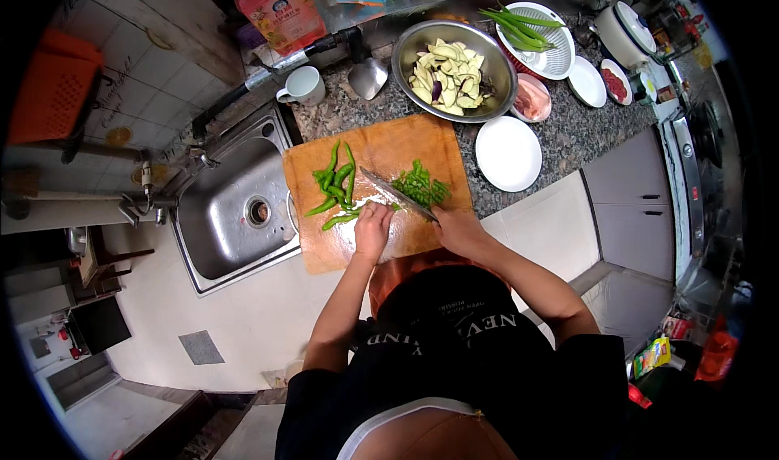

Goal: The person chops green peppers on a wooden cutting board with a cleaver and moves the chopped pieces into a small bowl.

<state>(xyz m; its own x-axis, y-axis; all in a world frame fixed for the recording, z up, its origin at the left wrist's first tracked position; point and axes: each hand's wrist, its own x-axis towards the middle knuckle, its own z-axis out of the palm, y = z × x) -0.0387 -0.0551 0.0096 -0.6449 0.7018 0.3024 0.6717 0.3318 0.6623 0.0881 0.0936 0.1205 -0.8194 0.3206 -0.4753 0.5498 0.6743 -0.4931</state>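
In a home kitchen, a speckled granite counter runs beside a stainless steel sink as a person in a black T-shirt bends over a wooden cutting board. The kitchen knife is on the board, between a cluster of whole green peppers and a heap of chopped green pepper. The right hand is wrapped around the handle; the left hand has its fingers bent down, apparently gripping a single green pepper that shows beside the blade. The steel bowl of sliced eggplant and a white plate wait beyond.

The danger, to an onlooker's eye, is at the left fingertips, close to the blade: a pepper rolling underneath, or slipping on the shiny, perhaps wet board, could put them under the edge. A careless sweep could also scatter the chopped heap over the board's right side.

The knife's tip points away from the person and leftward, its long axis slanting from the right hand toward the whole peppers, most of which lie roughly lengthwise away from the person.
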